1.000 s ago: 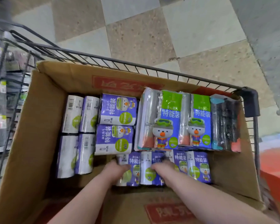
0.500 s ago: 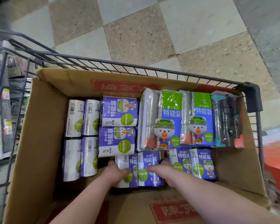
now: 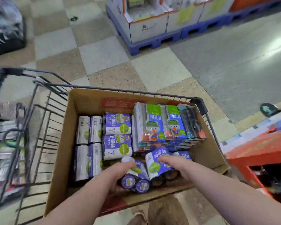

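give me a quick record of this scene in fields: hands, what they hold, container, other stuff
place: shop aisle, checked floor tiles
container: box inside a wire cart
left hand: grips left pack, purple, tilted, roll ends toward camera
right hand: grips right pack, purple, tilted the same way
also in box: flat packs, tall packs in blue and green
beyond cart: blue pallet with cartons on it
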Motion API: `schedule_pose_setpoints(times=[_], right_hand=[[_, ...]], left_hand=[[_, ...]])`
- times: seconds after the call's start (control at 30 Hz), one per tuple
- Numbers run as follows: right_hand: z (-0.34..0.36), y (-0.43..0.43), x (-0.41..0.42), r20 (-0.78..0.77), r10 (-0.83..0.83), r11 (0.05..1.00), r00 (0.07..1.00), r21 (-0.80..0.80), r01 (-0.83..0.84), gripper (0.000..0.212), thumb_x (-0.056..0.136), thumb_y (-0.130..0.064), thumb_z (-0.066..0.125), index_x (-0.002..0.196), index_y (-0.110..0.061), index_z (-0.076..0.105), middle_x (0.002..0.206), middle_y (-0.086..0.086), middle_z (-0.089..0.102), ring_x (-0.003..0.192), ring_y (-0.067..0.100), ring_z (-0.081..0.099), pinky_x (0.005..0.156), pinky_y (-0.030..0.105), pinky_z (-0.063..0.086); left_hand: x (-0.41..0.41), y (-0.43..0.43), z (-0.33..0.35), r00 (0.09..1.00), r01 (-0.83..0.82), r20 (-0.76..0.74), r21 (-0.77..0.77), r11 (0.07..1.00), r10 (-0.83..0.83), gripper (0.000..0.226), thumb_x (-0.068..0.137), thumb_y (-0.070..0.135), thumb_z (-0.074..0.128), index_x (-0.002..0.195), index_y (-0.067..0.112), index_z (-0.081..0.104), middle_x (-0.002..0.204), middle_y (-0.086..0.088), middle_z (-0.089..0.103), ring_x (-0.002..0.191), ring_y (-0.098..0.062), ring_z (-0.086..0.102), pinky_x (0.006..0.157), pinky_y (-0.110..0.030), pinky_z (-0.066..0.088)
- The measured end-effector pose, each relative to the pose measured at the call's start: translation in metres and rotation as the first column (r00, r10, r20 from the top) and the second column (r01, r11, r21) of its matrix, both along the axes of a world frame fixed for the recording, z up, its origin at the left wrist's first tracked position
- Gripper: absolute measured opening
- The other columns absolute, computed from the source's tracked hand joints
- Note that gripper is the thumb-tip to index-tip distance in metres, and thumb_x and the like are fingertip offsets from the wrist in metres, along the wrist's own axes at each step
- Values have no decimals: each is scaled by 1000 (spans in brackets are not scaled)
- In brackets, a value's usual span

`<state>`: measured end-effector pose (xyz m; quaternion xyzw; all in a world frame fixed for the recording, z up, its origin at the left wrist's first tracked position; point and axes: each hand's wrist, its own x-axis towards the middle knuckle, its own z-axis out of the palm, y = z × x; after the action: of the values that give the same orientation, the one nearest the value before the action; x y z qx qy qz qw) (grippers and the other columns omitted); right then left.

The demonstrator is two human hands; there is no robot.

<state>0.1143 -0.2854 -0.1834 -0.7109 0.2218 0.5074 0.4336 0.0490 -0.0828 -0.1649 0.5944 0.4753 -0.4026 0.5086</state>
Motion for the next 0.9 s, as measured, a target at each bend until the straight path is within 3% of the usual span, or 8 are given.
schedule_pose_setpoints(times=[0.13, 0.23, 0.3, 0.37, 0.47, 0.63, 0.8, 0.9], right_hand=[[41, -15, -26, 169, -166, 986, 972, 29, 163, 21, 85, -36, 69, 83, -15, 67, 91, 2, 65, 84, 18, 60, 78, 28, 47], [71, -29, -49, 220, -341, 938, 914, 148, 314, 23, 87, -24, 67, 99, -5, 68, 85, 8, 74, 73, 21, 70, 62, 25, 54], [86, -42, -68, 287, -414, 909, 864, 188, 373, 26, 83, -16, 68, 104, 0, 63, 77, 11, 73, 56, 16, 68, 48, 19, 50], [95, -56, -87, 360, -491, 871, 793, 200, 449, 41, 80, -15, 69, 114, 4, 58, 93, 19, 72, 58, 18, 68, 49, 22, 51], [112, -85, -119, 415, -612, 787, 673, 236, 570, 45, 75, -19, 72, 113, -1, 57, 98, 17, 70, 70, 25, 70, 61, 33, 60], [135, -149, -178, 482, -710, 672, 514, 243, 700, 30, 80, -17, 69, 103, -6, 56, 72, 4, 61, 40, 4, 56, 39, 13, 39], [157, -216, -249, 496, -809, 488, 315, 269, 830, 23, 89, -17, 61, 110, -7, 57, 84, 6, 66, 57, 12, 63, 42, 14, 43], [170, -256, -296, 530, -811, 430, 247, 256, 866, 55, 73, -36, 69, 119, -7, 55, 107, 12, 65, 80, 22, 63, 62, 27, 49]], left_hand=[[-6, -4, 39, 954, 122, 267, 70, 990, -136, 52, 68, 48, 74, 103, 11, 63, 92, -6, 69, 67, -18, 60, 51, -21, 41], [-12, -11, 68, 867, 207, 420, 184, 961, -267, 58, 77, 47, 73, 122, 16, 52, 113, -6, 64, 93, -22, 63, 73, -26, 48], [-15, -20, 79, 782, 275, 514, 222, 935, -352, 82, 59, 60, 73, 127, 19, 53, 120, -4, 65, 102, -21, 64, 90, -32, 51], [-18, -33, 85, 716, 327, 569, 239, 914, -405, 91, 49, 67, 70, 128, 26, 53, 123, 1, 64, 106, -21, 63, 97, -36, 49], [-26, -65, 102, 649, 372, 648, 188, 909, -399, 77, 55, 55, 76, 123, 29, 52, 118, 2, 64, 103, -21, 64, 97, -34, 48], [-45, -138, 123, 585, 519, 728, 2, 855, -357, 43, 80, 21, 75, 117, 21, 54, 110, -5, 69, 90, -19, 69, 76, -31, 55], [-68, -225, 134, 482, 666, 771, -15, 745, -416, 38, 85, 19, 71, 118, 20, 53, 104, -3, 69, 89, -19, 69, 80, -33, 55], [-95, -280, 145, 409, 756, 791, -14, 655, -455, 37, 86, 19, 70, 119, 17, 53, 104, -2, 70, 88, -18, 69, 77, -32, 55]])
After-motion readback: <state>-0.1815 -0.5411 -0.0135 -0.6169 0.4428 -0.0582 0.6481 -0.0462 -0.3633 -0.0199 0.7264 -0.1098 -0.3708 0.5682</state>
